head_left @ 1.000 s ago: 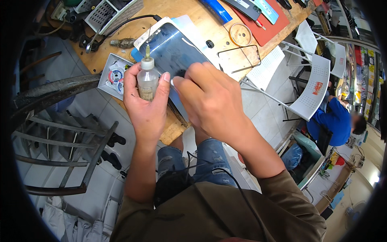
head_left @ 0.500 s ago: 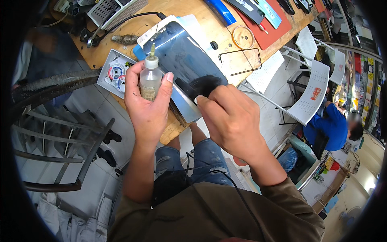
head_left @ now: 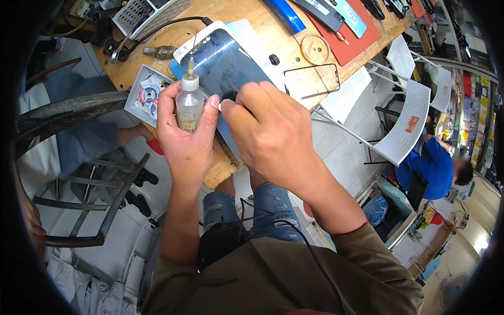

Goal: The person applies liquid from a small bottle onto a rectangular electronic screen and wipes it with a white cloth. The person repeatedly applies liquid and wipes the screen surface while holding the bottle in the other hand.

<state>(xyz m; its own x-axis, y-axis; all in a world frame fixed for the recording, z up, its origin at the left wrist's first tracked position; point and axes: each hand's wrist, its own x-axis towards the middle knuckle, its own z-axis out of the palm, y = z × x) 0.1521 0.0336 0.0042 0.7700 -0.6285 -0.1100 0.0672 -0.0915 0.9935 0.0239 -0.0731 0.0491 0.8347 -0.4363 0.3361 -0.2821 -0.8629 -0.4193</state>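
My left hand (head_left: pixel 184 139) is wrapped around a small clear squeeze bottle (head_left: pixel 187 113) with a white cap and a thin needle tip pointing up. Beside it, my right hand (head_left: pixel 270 128) is closed in a pinch, its fingertips nearly touching my left thumb. Something small and white shows at that pinch, too little of it to name. Behind both hands a flat slab with a glossy dark screen (head_left: pixel 226 63) and pale edges lies on the table. The right hand covers the screen's near part.
A white box (head_left: pixel 137 100) with round-labelled spools is left of the bottle. Around the slab are a thin black frame (head_left: pixel 312 81), a round clear dish (head_left: pixel 315 49), a black knob (head_left: pixel 274 59) and a red mat (head_left: pixel 362 39) with phones. A person stands at left; another, in blue (head_left: pixel 433 170), is at right.
My right hand has moved left and up from the screen's near edge toward the left thumb. The bottle has shifted slightly left. A person has come into view at left.
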